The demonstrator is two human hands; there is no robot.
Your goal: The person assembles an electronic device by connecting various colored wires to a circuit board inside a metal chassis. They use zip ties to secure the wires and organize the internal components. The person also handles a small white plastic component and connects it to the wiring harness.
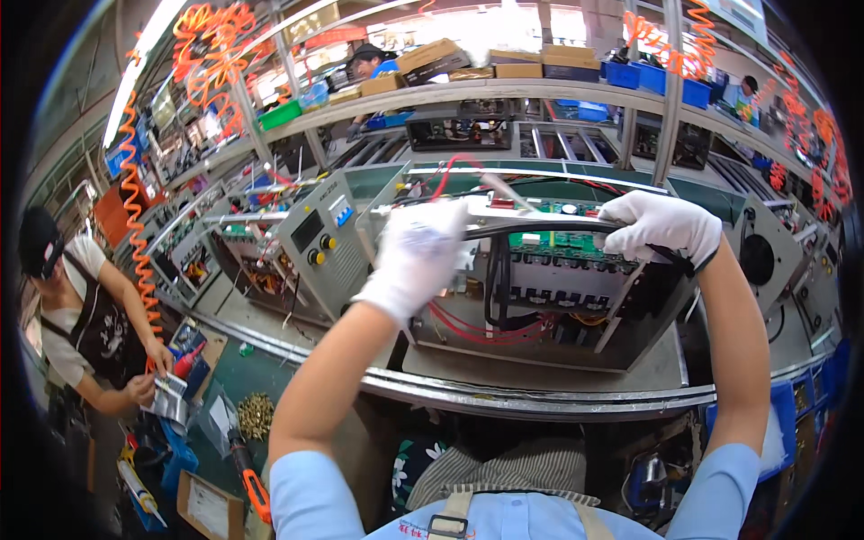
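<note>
A black cable (pixel 540 228) runs taut between my two white-gloved hands, above the open side of a welding-machine-like metal unit. My left hand (pixel 421 252), slightly blurred, is closed on the cable's left part. My right hand (pixel 664 227) has its fingers wrapped round the bundle at the other end, where more black cable hangs below the palm. Inside the unit a green circuit board (pixel 562 243) shows behind the cable. Red wires (pixel 486 331) loop along the lower side, and a pale strip (pixel 506 191) sticks up beside my left hand.
A second grey unit (pixel 317 236) with knobs stands left on the conveyor, whose metal rail (pixel 531 407) runs in front of me. A co-worker (pixel 99 315) handles a metal part at left. An orange-handled tool (pixel 252 486) lies near brass screws (pixel 256 416). Blue bins (pixel 781 423) are at right.
</note>
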